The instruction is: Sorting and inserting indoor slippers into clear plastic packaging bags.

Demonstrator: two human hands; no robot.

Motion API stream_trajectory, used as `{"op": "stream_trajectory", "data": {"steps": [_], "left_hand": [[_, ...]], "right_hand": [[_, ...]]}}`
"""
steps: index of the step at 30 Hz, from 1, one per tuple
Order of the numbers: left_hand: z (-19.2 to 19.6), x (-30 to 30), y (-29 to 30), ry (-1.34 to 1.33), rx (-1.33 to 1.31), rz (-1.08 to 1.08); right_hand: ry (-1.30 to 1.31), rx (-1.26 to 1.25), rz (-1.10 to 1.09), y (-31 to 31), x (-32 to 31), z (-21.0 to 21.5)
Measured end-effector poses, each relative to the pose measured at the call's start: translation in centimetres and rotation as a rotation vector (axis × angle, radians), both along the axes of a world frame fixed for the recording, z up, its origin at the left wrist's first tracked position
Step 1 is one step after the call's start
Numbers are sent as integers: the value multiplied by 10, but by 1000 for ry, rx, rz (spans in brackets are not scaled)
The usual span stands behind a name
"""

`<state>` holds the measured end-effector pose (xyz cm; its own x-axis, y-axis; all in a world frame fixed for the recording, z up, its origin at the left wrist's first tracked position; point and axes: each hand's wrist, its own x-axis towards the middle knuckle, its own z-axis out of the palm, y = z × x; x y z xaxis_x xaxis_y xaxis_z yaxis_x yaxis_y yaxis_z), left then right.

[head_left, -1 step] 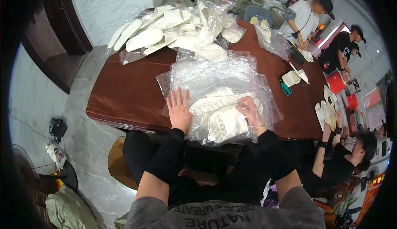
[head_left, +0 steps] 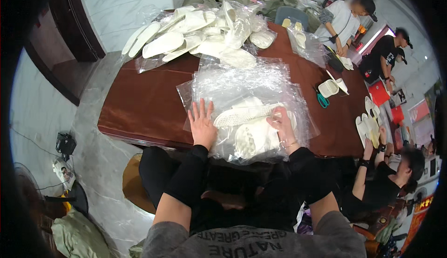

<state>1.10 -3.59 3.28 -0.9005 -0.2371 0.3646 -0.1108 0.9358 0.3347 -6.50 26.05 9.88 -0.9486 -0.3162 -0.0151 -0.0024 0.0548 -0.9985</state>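
A pair of white slippers lies in a clear plastic bag at the table's near edge. One slipper point(head_left: 250, 141) shows its broad strap; the other slipper point(head_left: 240, 117) lies on its side behind it, showing a dotted sole. My left hand point(head_left: 202, 125) lies flat, fingers spread, on the left side of the plastic bag point(head_left: 223, 150). My right hand point(head_left: 283, 126) is curled over the bag's right part beside the slippers, thumb and fingers closed on the film. Beneath and behind lies a stack of clear bags point(head_left: 242, 83).
Bagged white slippers point(head_left: 186, 34) form a heap on the brown-covered table point(head_left: 139, 104). Teal-handled scissors point(head_left: 322, 100) and loose slippers point(head_left: 328, 88) lie to the right. One person point(head_left: 396, 178) handles slippers at the right; others stand farther back. A bagged pair point(head_left: 300, 41) lies at the far right.
My right hand's fingers have shifted slightly and loosened a little over the bag. My left hand stays in place, and the slippers have barely moved.
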Motion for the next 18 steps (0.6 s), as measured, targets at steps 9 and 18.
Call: {"op": "stream_trajectory", "data": {"steps": [9, 18], "left_hand": [[-3, -4, -4, -36, -40, 15], [-13, -1, -7, 17, -85, 59]], "right_hand": [[8, -75, 48, -11, -11, 4], [-400, -4, 383, -1, 26, 34]]}}
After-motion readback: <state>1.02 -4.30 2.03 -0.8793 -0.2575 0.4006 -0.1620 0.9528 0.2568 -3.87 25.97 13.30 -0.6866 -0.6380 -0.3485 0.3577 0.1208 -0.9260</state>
